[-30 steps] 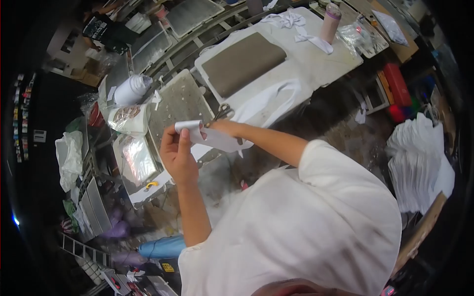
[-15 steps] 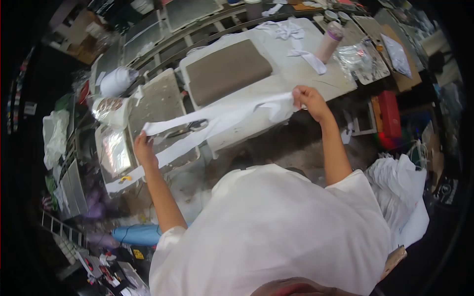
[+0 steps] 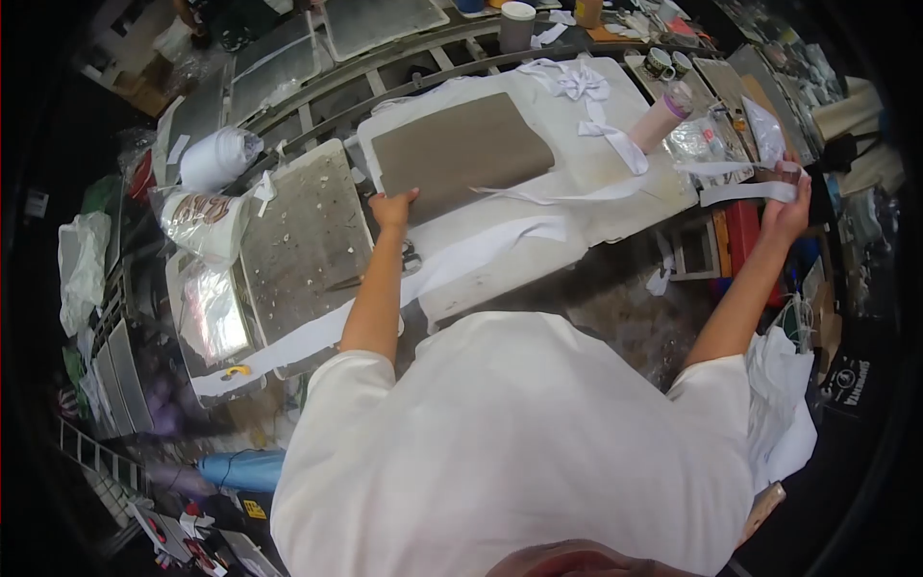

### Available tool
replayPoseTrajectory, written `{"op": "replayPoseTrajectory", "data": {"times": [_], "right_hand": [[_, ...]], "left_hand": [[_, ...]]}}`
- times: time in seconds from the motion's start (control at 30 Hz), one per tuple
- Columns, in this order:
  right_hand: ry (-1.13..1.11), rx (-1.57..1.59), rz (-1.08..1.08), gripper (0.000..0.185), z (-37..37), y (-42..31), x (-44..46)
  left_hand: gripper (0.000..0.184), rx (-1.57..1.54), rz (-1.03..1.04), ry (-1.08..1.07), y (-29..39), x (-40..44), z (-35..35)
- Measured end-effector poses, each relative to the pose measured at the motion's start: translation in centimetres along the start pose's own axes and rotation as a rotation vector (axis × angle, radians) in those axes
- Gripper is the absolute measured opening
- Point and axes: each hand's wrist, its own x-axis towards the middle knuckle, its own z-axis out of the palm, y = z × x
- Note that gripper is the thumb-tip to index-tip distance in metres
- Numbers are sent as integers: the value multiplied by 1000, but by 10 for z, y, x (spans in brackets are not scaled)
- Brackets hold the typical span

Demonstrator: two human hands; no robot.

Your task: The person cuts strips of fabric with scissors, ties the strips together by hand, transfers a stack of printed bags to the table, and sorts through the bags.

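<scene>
Far out to the right, my right hand [image 3: 788,207] is closed on a white fabric strip [image 3: 731,171], which loops around its fingers. A trailing white strip [image 3: 577,195] stretches across the table toward the brown board. My left hand [image 3: 392,208] is at the near left corner of the brown board [image 3: 457,149], thumb and fingers apart, with no cloth visible in it. Below it a wider white fabric strip [image 3: 490,248] runs diagonally along the table's near edge. Scissors [image 3: 411,258] lie beside that strip, partly hidden by my left forearm.
A pink bottle [image 3: 659,120] and a knotted white cloth [image 3: 577,82] are at the table's far right. A white roll [image 3: 219,159], a printed plastic bag [image 3: 202,223] and a yellow-handled tool [image 3: 236,370] are on the left. A red box [image 3: 742,236] stands below my right forearm.
My right hand has swung far right, drawing the white strip with it. My left hand has let go of the cloth and moved right to the brown board's corner.
</scene>
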Motion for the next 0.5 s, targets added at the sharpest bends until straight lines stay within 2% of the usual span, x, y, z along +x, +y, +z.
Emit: {"op": "replayPoseTrajectory", "data": {"times": [0.07,0.13,0.17,0.2,0.27,0.4,0.43,0.47,0.5], "right_hand": [[-80,-198,7,32,-23,15,35],[-107,-445,96,28,-49,49,74],[-151,-504,179,28,-38,48,74],[-191,-560,267,29,-23,49,69],[-464,-1134,242,34,-16,49,88],[-421,-941,389,37,14,50,89],[-459,-1091,323,37,16,47,91],[-497,-1240,262,37,12,46,93],[-491,-1235,277,37,2,49,99]], "left_hand": [[53,-576,-338,-407,-8,14,1],[45,-630,-130,-488,2,36,-7],[41,-664,-28,-527,8,47,-11],[34,-695,-66,-575,52,35,-42],[33,-672,92,-465,93,43,-71],[40,-695,323,-220,118,72,-159],[39,-680,360,-140,117,77,-186],[36,-760,282,-180,115,82,-217],[37,-656,385,-99,97,92,-248]]}}
